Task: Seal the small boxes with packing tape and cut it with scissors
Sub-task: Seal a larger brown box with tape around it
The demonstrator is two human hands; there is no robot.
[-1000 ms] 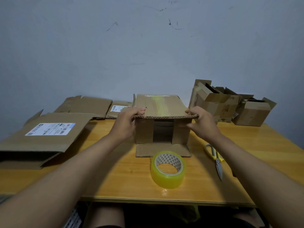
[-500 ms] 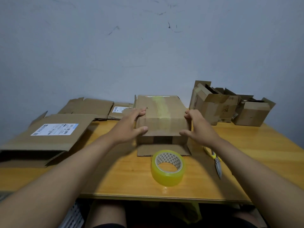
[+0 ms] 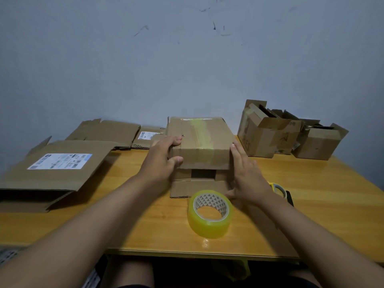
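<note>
A small cardboard box [image 3: 199,140] with old yellowish tape on top stands at the middle of the wooden table [image 3: 311,204]. Its near top flap is folded down and its bottom flap lies flat toward me. My left hand [image 3: 164,161] grips the box's left front corner, thumb on the folded flap. My right hand [image 3: 247,177] rests flat against the box's right side, fingers apart. A roll of clear yellow packing tape [image 3: 209,214] lies flat in front of the box. Yellow-handled scissors [image 3: 278,189] lie to the right, mostly hidden behind my right wrist.
Flattened cardboard boxes [image 3: 56,169] with white labels lie at the left and back left. Several open small boxes [image 3: 268,136] stand at the back right against the wall. The table's front edge runs just below the tape roll.
The box's top flap, held out level a second ago, has been folded down over the front. My right hand has slid from the flap's edge down along the box's right side.
</note>
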